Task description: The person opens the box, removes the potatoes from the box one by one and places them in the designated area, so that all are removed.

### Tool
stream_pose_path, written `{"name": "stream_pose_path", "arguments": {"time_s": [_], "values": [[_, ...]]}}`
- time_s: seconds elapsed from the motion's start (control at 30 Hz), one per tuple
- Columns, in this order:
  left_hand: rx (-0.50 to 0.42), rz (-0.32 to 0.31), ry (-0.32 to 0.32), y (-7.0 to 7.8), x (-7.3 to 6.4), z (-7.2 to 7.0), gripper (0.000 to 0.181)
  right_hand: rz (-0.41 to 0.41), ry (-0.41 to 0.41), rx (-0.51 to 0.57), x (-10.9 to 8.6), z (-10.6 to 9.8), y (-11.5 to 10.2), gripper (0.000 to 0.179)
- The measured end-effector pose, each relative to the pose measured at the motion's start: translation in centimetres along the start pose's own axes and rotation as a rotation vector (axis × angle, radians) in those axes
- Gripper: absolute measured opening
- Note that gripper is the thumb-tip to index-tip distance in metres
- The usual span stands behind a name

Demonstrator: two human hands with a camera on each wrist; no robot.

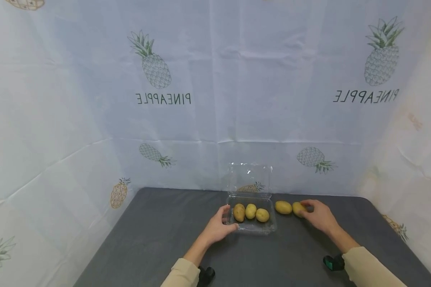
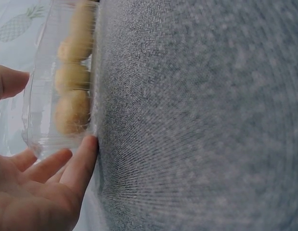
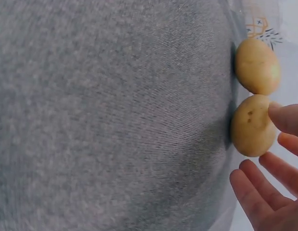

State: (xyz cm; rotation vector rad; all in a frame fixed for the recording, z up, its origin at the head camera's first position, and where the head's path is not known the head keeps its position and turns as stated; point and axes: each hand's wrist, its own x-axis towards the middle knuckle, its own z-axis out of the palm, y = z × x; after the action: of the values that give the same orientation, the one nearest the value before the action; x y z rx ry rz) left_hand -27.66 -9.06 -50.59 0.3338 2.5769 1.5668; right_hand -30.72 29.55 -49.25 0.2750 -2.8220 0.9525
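Note:
A clear plastic clamshell box point(image 1: 249, 230) lies on the table with its lid point(image 1: 249, 175) raised at the back. Three potatoes point(image 1: 262, 215) sit inside it in a row. My left hand point(image 1: 217, 227) is at the box's left end, thumb and fingers spread; in the left wrist view the fingertips point(image 2: 91, 143) are right at its wall. Beside the box, to the right, two more potatoes lie end to end. My right hand point(image 1: 319, 216) reaches over the outer potato point(image 3: 253, 126), thumb overlapping it and fingers spread along its near end. The inner potato point(image 3: 257, 66) lies just beyond.
The dark grey table point(image 1: 158, 239) ends at a pale curtain point(image 1: 208, 119) printed with pineapples, which hangs behind and along both sides. A black wrist device point(image 1: 334, 263) is on the right forearm, and another point(image 1: 206, 276) on the left.

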Motion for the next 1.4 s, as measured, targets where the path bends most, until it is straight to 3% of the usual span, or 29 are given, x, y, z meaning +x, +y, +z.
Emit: {"name": "stream_pose_path", "arguments": {"time_s": [0.57, 0.93, 1.4], "values": [[-0.002, 0.003, 0.008, 0.1, -0.2, 0.0, 0.081, 0.008, 0.065, 0.112, -0.8, -0.8, -4.8, 0.039], [-0.004, 0.006, 0.006, 0.3, -0.3, 0.1, 0.080, -0.047, 0.088, 0.190, -0.9, 0.6, -8.5, 0.032], [-0.008, 0.016, -0.008, 0.0, -0.1, 0.0, 0.081, -0.065, 0.054, 0.234, 0.7, 2.3, -12.0, 0.034]]}}
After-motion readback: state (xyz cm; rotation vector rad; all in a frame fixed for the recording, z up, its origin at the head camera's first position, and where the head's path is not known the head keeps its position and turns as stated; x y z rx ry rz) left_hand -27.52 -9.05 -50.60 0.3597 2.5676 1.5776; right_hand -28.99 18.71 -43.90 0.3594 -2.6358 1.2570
